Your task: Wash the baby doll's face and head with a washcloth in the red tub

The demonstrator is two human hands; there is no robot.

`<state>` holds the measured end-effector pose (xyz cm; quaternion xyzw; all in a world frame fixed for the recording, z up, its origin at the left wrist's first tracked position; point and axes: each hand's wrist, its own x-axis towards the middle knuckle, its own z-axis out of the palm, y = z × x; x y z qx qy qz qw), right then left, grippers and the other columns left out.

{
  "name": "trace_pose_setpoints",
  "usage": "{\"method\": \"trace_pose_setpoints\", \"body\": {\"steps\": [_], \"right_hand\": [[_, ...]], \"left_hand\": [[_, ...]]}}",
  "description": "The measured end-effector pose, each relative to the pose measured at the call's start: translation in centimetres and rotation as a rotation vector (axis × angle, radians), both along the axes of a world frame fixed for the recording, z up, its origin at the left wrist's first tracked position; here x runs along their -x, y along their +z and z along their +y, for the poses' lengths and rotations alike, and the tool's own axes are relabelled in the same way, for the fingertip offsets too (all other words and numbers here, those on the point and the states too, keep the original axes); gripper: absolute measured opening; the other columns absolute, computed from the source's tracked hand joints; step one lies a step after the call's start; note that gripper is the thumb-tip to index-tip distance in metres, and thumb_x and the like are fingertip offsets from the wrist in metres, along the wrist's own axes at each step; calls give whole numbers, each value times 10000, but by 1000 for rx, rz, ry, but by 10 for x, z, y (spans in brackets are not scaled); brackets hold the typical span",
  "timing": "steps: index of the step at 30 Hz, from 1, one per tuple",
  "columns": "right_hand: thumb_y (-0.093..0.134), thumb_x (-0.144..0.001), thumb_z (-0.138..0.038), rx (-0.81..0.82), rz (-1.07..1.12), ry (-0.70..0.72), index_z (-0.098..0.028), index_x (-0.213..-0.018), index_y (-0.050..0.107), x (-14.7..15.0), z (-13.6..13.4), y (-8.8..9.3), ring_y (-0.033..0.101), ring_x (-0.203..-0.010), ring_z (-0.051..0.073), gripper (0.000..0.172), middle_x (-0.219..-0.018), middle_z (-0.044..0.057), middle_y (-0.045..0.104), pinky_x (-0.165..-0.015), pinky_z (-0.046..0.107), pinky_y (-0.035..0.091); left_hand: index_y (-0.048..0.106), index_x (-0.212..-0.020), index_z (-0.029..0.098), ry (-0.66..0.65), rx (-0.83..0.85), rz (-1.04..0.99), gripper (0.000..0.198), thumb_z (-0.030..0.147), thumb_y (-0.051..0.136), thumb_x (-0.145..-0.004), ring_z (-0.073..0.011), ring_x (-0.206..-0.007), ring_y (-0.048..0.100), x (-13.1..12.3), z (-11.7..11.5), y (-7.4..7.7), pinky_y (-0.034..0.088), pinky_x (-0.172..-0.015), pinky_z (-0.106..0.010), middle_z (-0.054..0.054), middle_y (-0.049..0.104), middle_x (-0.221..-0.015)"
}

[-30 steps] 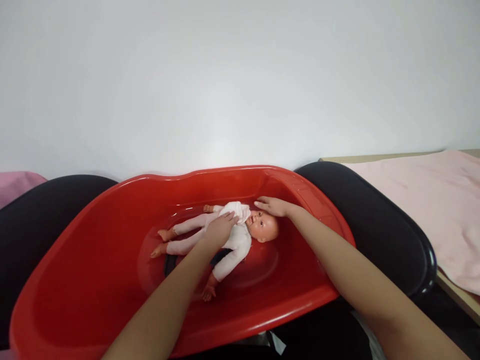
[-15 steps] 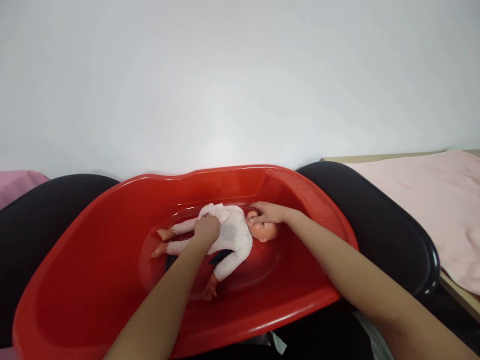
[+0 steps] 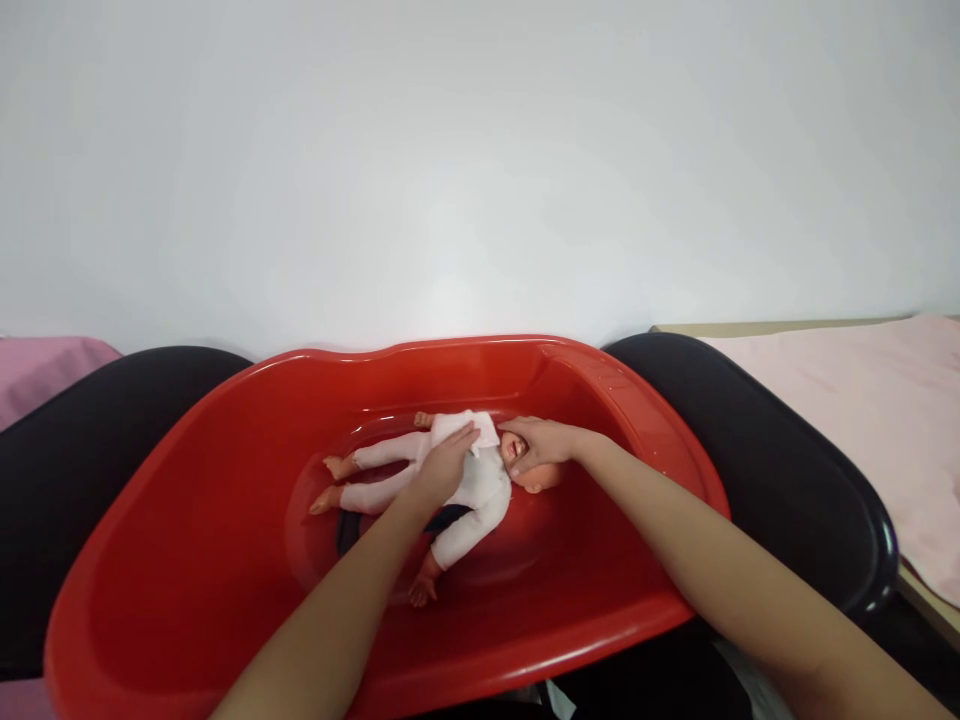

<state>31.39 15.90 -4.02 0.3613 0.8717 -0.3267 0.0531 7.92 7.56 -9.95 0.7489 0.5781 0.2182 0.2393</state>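
Note:
A baby doll (image 3: pixel 480 485) in a white outfit lies on its back in a red baby bathtub (image 3: pixel 172 560), head to the right, bare feet to the left. My left hand (image 3: pixel 444 468) is on its chest, its fingers pressed on a small pale cloth (image 3: pixel 486 428) there. The doll's head (image 3: pixel 541 478) is under my right hand (image 3: pixel 546 442), with the thumb and fingers on either side of its face around the mouth. Dark straps or a dark support show partly beneath the doll's body.
Black rounded surfaces (image 3: pixel 757 470) flank the tub on both sides. A pink cloth (image 3: pixel 847 400) covers a wooden-edged surface at right, and a darker pink cloth (image 3: pixel 52 370) shows at far left. A white wall (image 3: pixel 450 180) rises directly behind the tub.
My left hand has moved right and up the doll's body to the chest, the cloth moving with it. The doll's far hand now shows. My right hand stays at the face.

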Motion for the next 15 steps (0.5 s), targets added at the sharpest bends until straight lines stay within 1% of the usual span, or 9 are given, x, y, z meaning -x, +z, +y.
{"method": "trace_pose_setpoints", "body": {"steps": [1, 3, 5, 6, 8, 10, 11, 13, 15], "right_hand": [[864, -660, -578, -3, 1, -6, -253, -1403, 607, -1, 0, -1, 572, -1303, 362, 851, -1435, 119, 614, -1097, 421, 456], [862, -655, -592, -7, 3, -19, -250, -1405, 606, -2, 1, -3, 574, -1301, 360, 862, -1430, 120, 618, -1090, 416, 461], [865, -644, -607, -5, 0, -27, -242, -1402, 610, -2, 2, -5, 573, -1299, 364, 879, -1414, 124, 626, -1089, 414, 461], [866, -641, -609, -2, -2, -30, -236, -1402, 609, -2, 4, -7, 572, -1298, 367, 885, -1407, 127, 628, -1090, 417, 460], [859, -654, -597, 7, 0, -18, -227, -1382, 620, -2, 6, -10, 578, -1281, 368, 851, -1379, 129, 643, -1078, 420, 467], [850, -673, -583, 22, 2, -1, -230, -1323, 653, -1, 9, -12, 594, -1244, 362, 765, -1325, 119, 671, -1042, 413, 487], [845, -682, -579, 28, 5, 7, -233, -1288, 668, -1, 10, -12, 604, -1220, 356, 720, -1293, 112, 685, -1023, 408, 495], [836, -696, -577, 31, 16, 19, -237, -1240, 683, -2, 11, -12, 618, -1187, 343, 659, -1251, 101, 698, -1002, 398, 503], [830, -709, -571, 33, 33, 19, -240, -1219, 686, -2, 11, -11, 626, -1169, 332, 625, -1232, 92, 703, -993, 392, 506]], "left_hand": [[570, -1493, 220, -62, -1, 16, 652, 14, 386, -903, -163, -1487, 458, -5, -1, -1, 327, -1264, -292, -9, 534, -1584], [565, -1495, 207, -164, 2, 41, 658, 17, 400, -887, -176, -1514, 419, -13, -2, -2, 278, -1296, -347, -26, 502, -1608], [558, -1497, 199, -207, 8, 113, 644, 29, 392, -899, -207, -1545, 367, -16, -2, -2, 232, -1312, -435, -45, 494, -1612], [555, -1499, 198, -214, 13, 166, 629, 39, 383, -915, -216, -1555, 347, -16, -2, -2, 222, -1311, -457, -50, 490, -1615], [554, -1499, 212, -203, 29, 270, 609, 51, 378, -939, -212, -1556, 343, -12, 0, 0, 234, -1301, -437, -42, 483, -1620], [557, -1496, 231, -176, 52, 339, 603, 52, 388, -945, -203, -1547, 359, -5, 2, 2, 262, -1286, -401, -31, 477, -1624], [555, -1496, 236, -153, 65, 358, 601, 53, 388, -949, -207, -1543, 365, -2, 3, 4, 273, -1280, -403, -31, 470, -1630], [550, -1498, 242, -86, 95, 394, 594, 59, 361, -965, -234, -1543, 367, 2, 4, 5, 288, -1269, -456, -37, 447, -1645], [551, -1493, 235, 4, 124, 430, 588, 64, 328, -976, -280, -1541, 365, 6, 3, 6, 297, -1250, -539, -62, 435, -1652]]}}
